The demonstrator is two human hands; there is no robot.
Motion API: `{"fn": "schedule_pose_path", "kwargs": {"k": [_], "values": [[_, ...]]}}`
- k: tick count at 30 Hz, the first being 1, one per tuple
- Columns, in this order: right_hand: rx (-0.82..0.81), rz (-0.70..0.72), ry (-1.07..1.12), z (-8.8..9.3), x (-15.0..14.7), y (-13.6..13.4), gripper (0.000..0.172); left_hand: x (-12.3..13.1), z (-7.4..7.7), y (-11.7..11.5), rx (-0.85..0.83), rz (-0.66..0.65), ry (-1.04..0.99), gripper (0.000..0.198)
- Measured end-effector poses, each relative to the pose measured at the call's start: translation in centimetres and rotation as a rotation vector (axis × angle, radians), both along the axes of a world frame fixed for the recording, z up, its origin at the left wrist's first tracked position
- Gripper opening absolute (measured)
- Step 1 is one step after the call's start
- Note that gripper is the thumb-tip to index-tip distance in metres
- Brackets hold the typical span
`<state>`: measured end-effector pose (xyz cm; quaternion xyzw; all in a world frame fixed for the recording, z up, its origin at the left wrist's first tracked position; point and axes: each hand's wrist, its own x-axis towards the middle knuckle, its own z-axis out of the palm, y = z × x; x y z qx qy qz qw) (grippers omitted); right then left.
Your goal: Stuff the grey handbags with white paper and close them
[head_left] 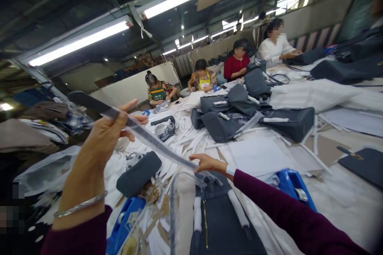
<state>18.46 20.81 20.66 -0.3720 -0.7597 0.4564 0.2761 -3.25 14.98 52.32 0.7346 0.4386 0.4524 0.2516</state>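
Note:
A long dark strap [93,104], partly covered by a clear plastic sleeve [155,144], stretches across the space in front of me. My left hand [112,129] pinches it between thumb and forefinger near the upper end, the other fingers spread. At the lower end, my right hand [208,163] is closed on the plastic sleeve. Below my right hand lies a dark backpack [221,223] with a gold zipper and white-wrapped parts on both sides. Beside it sits a dark rounded pouch-like piece [139,173] among paper scraps.
Blue tape dispensers [127,223] stand at both sides of the backpack. Several dark bags [223,125] and white strips [185,143] cover the table further off. Coworkers [239,61] sit along the far side. A fluorescent lamp [80,43] hangs overhead.

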Motion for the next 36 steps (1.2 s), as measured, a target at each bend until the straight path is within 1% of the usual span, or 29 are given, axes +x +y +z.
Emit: {"fn": "schedule_pose_path", "kwargs": {"k": [2,4,6,7,8,10,12,13,14,15,16,17,18,20,22,23,24,26,28,29,30,33,36], "values": [[-0.007,0.104,0.233,4.1,-1.0,-0.2,0.065,0.6,0.2,-0.3,0.05,-0.031,-0.041,0.052],[-0.085,0.188,0.389,7.7,-1.7,-0.6,0.058,1.3,0.4,-0.8,0.095,-0.087,-0.085,0.05],[-0.176,0.221,0.501,10.1,-1.9,-0.9,0.044,2.1,0.5,-1.4,0.124,-0.162,-0.125,0.049],[-0.206,0.212,0.537,10.8,-1.9,-0.9,0.035,2.5,0.6,-1.8,0.132,-0.192,-0.139,0.049],[-0.221,0.183,0.562,11.2,-1.7,-0.7,0.027,2.9,0.5,-2.1,0.126,-0.213,-0.146,0.047],[-0.216,0.071,0.596,10.8,-1.1,-0.1,0.019,3.6,0.1,-2.7,0.079,-0.245,-0.138,0.042],[-0.179,-0.098,0.62,9.5,-0.2,0.8,0.018,4.2,-1.2,-3.1,0.022,-0.266,-0.11,0.034],[-0.148,-0.195,0.631,8.5,0.3,1.4,0.017,4.4,-2.2,-3.2,0.005,-0.276,-0.073,0.031],[-0.11,-0.294,0.636,7.5,0.9,1.9,0.015,4.5,-3.5,-3.3,-0.002,-0.283,-0.029,0.029],[-0.069,-0.388,0.632,6.4,1.5,2.4,0.013,4.7,-5.2,-3.2,0.002,-0.286,0.025,0.028],[-0.033,-0.473,0.622,5.3,2.2,2.8,0.012,4.9,-7.2,-2.9,-0.018,-0.301,0.086,0.027],[-0.008,-0.538,0.601,4.2,2.9,3.2,0.013,5.2,-9.5,-2.6,-0.035,-0.309,0.095,0.026],[0.002,-0.585,0.571,3.2,3.7,3.5,0.019,5.6,-12.0,-2.1,-0.078,-0.328,0.099,0.026],[-0.01,-0.652,0.503,1.2,5.1,3.6,0.038,6.8,-17.2,-1.0,-0.16,-0.362,0.103,0.027],[-0.008,-0.732,0.463,-0.5,6.1,2.9,0.049,8.2,-22.1,0.1,-0.214,-0.316,0.104,0.028],[0.001,-0.772,0.45,-1.4,6.6,2.1,0.049,8.9,-24.3,0.6,-0.209,-0.309,0.114,0.029],[-0.005,-0.801,0.436,-2.3,7.0,1.1,0.045,9.5,-26.3,1.0,-0.199,-0.294,0.129,0.03],[-0.099,-0.814,0.415,-4.0,7.9,-1.7,0.028,10.4,-29.9,1.8,-0.165,-0.264,0.177,0.033],[-0.277,-0.796,0.415,-5.5,8.9,-5.1,0.01,10.9,-33.0,2.6,-0.144,-0.224,0.252,0.037],[-0.351,-0.789,0.422,-6.2,9.6,-7.0,0.004,11.1,-34.4,2.9,-0.139,-0.194,0.295,0.04],[-0.398,-0.79,0.429,-6.7,10.3,-8.9,0.001,11.4,-35.7,3.2,-0.135,-0.161,0.34,0.043],[-0.448,-0.813,0.45,-7.6,12.4,-14.3,0.008,12.3,-38.7,3.7,-0.122,-0.09,0.478,0.049],[-0.547,-0.781,0.447,-8.4,13.9,-19.1,0.012,13.8,-40.6,4.0,-0.112,-0.059,0.635,0.046]]}}
